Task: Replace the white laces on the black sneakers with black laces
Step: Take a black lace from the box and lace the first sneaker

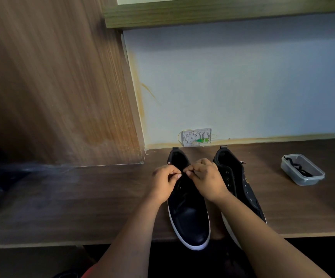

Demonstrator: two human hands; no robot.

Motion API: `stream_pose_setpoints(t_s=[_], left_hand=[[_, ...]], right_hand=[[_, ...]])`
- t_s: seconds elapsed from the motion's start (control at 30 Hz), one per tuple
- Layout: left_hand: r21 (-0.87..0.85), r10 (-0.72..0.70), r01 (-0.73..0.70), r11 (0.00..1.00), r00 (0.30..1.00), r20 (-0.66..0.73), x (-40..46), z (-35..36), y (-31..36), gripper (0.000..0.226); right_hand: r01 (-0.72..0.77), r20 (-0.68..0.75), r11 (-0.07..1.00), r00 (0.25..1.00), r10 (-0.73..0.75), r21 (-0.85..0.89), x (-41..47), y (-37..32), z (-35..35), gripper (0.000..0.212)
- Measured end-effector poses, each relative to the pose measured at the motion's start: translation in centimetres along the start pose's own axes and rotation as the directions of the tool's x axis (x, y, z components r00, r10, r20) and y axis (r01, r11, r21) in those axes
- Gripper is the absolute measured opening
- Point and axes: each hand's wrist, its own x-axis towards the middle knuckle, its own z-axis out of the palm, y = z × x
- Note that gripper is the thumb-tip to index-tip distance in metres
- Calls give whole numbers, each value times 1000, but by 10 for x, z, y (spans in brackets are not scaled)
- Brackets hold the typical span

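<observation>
Where both hands [184,177] pinch: black lace [183,173].

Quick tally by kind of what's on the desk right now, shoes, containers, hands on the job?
Black sneakers: 2, left sneaker and right sneaker
Clear plastic containers: 1, the container, with a black lace inside
Hands at work: 2, left hand and right hand, both pinching at the left sneaker's top eyelets
Total: 5

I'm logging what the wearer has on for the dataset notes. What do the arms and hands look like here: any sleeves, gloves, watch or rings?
Both forearms are bare up to the frame's bottom edge: no sleeves show. The left hand and right hand wear no gloves, and no watch, bracelet or ring is visible. A bit of red cloth shows at the bottom edge.
</observation>
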Motion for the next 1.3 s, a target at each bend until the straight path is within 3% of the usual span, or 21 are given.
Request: stream_pose_setpoints(t_s=[0.07, 0.2, 0.3, 0.47, 0.6, 0.73, 0.8, 0.87, 0.93, 1.17, 1.3], left_hand=[[8, -12, 12, 1000, 999, 30, 2, -1, -2, 6], [41, -13, 11, 999, 998, 67, 1, -6, 1, 8], [71, -13, 9, 997, 999, 50, 0, -9, 2, 8], [62, -6, 2, 998, 998, 59, 0, -13, 1, 7], [92, 0, -6, 996, 998, 65, 0, -13, 4, 7], [186, 43, -59, 981, 995, 91, 0, -15, 5, 12], [252, 40, -66, 965, 993, 107, 0, -16, 7, 8], [287, 5, -44, 957, 991, 135, 0, -19, 12, 14], [348, -32, -32, 937, 984, 175, 2, -23, 15, 24], [444, -36, -6, 896, 996, 86, 2, -39, 5, 25], [377, -24, 3, 926, 998, 51, 1, -36, 5, 38]], right_hand=[[29, -96, 998, 995, -25, 49, -6, -7, -2, 6], [-16, -53, 992, 999, 10, -123, -15, -13, 7, 17], [-87, -126, 994, 989, 78, -70, -15, -15, 12, 20], [-148, -111, 987, 984, 141, -56, -15, -20, 16, 15], [-119, -117, 991, 987, 111, -57, -17, -20, 16, 12], [-76, -148, 989, 984, 95, 129, -20, -19, 4, 23], [-43, -192, 914, 973, 130, 403, -23, -23, -5, 23], [16, -202, 713, 963, 177, 701, -26, -31, -17, 21], [29, -162, 505, 961, 222, 863, -29, -35, -32, 17], [-64, -63, 350, 939, 339, 935, -26, -24, -58, 12], [-135, 15, 346, 944, 331, 929, -25, -18, -60, 17]])
